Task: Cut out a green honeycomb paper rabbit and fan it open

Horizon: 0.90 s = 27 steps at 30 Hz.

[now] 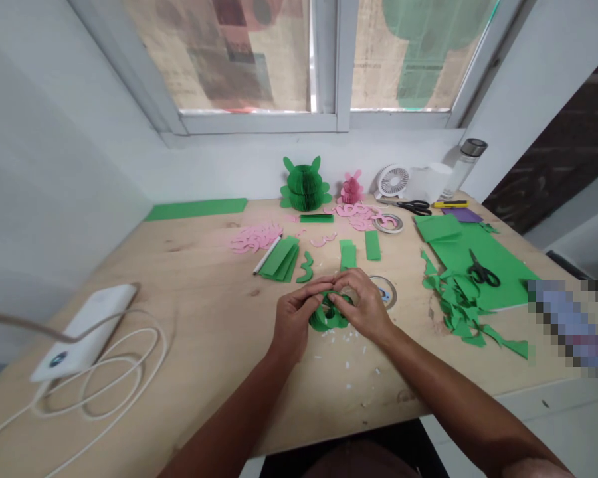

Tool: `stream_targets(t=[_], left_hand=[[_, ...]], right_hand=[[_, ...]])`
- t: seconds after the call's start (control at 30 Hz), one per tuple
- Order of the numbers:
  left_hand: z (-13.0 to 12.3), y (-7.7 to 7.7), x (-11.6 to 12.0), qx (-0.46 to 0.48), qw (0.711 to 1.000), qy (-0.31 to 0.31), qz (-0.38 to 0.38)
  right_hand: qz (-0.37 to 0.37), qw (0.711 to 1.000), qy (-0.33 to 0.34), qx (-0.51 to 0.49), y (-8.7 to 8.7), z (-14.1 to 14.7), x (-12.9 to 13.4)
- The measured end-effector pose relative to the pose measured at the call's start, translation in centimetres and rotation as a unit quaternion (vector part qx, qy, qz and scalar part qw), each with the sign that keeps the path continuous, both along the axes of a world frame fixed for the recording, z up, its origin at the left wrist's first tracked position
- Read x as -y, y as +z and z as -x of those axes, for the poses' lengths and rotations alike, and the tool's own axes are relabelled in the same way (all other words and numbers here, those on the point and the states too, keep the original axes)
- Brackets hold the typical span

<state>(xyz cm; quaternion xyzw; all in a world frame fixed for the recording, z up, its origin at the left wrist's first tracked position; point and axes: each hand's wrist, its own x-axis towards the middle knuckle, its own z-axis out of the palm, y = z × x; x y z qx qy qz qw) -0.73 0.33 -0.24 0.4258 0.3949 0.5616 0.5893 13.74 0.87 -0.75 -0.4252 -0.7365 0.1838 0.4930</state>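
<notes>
A curled green paper piece [323, 320] is held between both hands over the middle of the wooden table. My left hand [295, 313] grips its left side, fingers bent over the top. On the right side, my right hand [365, 307] pinches the same paper with thumb and fingers. A roll of tape [385, 292] lies flat just beyond my right hand. Folded green paper strips [280, 259] and a wavy green cutout [305, 267] lie past my left hand. Small white bits [347, 365] are scattered below the hands.
Against the wall stand a green paper figure [305, 187], a pink one [351, 189] and a small fan [393, 180]. Scissors [483, 269] lie on green sheets at right, beside green scraps [461, 305]. A white power bank [84, 332] with looped cable occupies the left.
</notes>
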Motion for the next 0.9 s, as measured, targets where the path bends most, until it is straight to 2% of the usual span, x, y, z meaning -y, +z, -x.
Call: stream_targets(t=[0.3, 0.53, 0.7, 0.9], left_hand=[[0.0, 0.4, -0.1, 0.013, 1.0, 0.011, 0.011], [0.2, 0.2, -0.2, -0.002, 1.0, -0.002, 0.001], [0.7, -0.3, -0.6, -0.064, 0.998, -0.009, -0.028], [1.3, -0.5, -0.9, -0.176, 0.98, 0.025, -0.089]], right_hand=[[0.028, 0.999, 0.023, -0.04, -0.5, -0.1, -0.5], [0.069, 0.994, 0.026, -0.077, -0.4, -0.1, -0.6], [0.058, 0.996, 0.014, -0.067, -0.5, -0.2, -0.6], [0.036, 0.999, 0.011, -0.036, -0.5, -0.3, -0.6]])
